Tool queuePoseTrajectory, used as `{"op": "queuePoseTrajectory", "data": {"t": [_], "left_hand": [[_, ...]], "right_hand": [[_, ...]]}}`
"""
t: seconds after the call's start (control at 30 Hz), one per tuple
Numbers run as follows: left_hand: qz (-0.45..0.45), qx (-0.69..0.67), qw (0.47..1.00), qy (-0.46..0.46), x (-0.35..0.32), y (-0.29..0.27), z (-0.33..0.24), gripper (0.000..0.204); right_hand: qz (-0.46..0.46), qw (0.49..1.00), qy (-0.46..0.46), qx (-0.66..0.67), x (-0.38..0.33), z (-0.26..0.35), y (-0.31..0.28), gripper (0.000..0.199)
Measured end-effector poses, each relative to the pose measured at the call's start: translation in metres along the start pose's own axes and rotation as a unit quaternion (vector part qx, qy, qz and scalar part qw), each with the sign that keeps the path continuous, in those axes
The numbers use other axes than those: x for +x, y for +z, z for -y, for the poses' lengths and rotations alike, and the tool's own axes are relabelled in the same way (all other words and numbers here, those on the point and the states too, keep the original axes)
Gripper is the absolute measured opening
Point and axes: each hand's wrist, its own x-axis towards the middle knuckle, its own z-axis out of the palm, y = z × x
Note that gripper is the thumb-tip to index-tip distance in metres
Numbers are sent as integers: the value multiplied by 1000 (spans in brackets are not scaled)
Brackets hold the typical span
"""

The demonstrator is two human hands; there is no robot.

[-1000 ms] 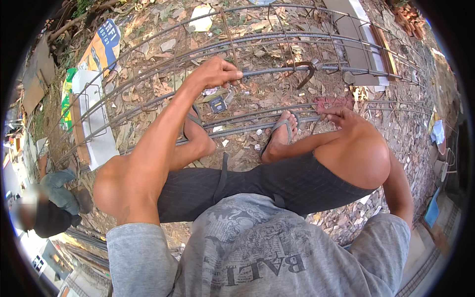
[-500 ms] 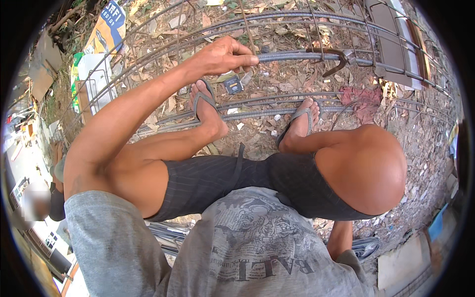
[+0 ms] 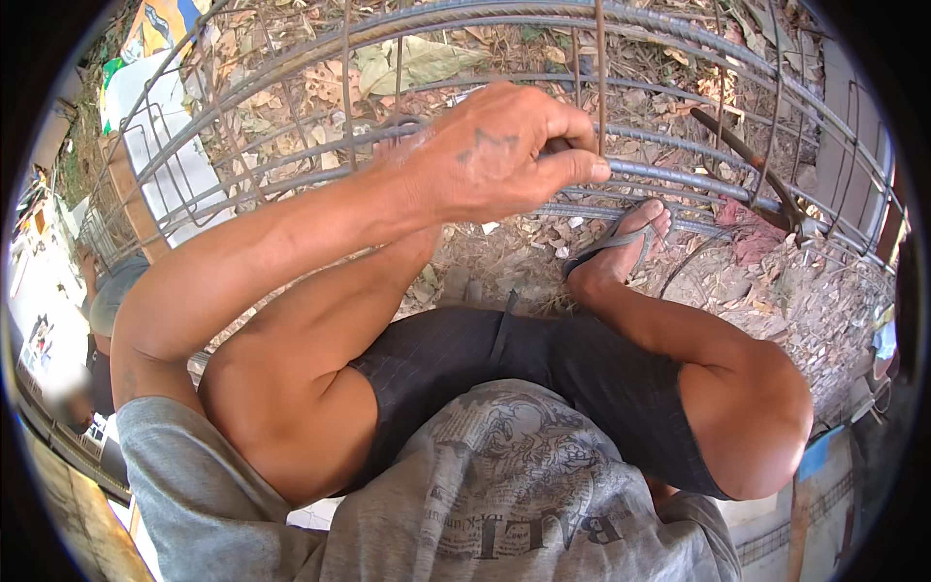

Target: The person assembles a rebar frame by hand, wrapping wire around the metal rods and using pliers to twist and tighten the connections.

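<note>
Above leaf-strewn ground (image 3: 713,289), the left hand (image 3: 499,145) is clamped on a ribbed steel bar (image 3: 679,177) beside a thin rusty stirrup (image 3: 600,78), a dark tool (image 3: 732,141) crossing the bar farther right, while the hidden right hand's state I cannot tell.

- rebar (image 3: 679,177): blue-grey, ribbed
- stirrups (image 3: 600,78): rust brown
- hooked tool (image 3: 742,150): dark brown
- T-shirt (image 3: 388,504): mottled grey — dark print across the front
- shorts (image 3: 446,354): black, faint thin stripes
- sandal (image 3: 628,239): grey strap
- rag (image 3: 752,235): faded red
- big leaf (image 3: 412,64): pale green — litter around it tan and brown
- bag (image 3: 165,24): blue, yellow-orange
</note>
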Motion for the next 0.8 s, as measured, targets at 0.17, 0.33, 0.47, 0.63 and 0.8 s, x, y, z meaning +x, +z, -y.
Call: {"op": "queuePoseTrajectory", "data": {"t": [0.17,0.33,0.47,0.63,0.8], "left_hand": [[22,-70,997,-20,8,2,1,26],[32,-115,992,-46,8,1,5,21],[49,-82,994,-44,7,-3,-3,22],[51,-95,991,-76,10,-2,-1,26],[56,-41,997,-33,11,-1,9,36]], "right_hand": [[-94,960,84,-249,104,-2,73,50],[-153,944,145,-254,157,-35,138,58],[-267,959,84,-46,192,-75,175,58],[-304,946,38,109,167,-83,158,59],[-317,899,-15,301,95,-88,136,60]]}}
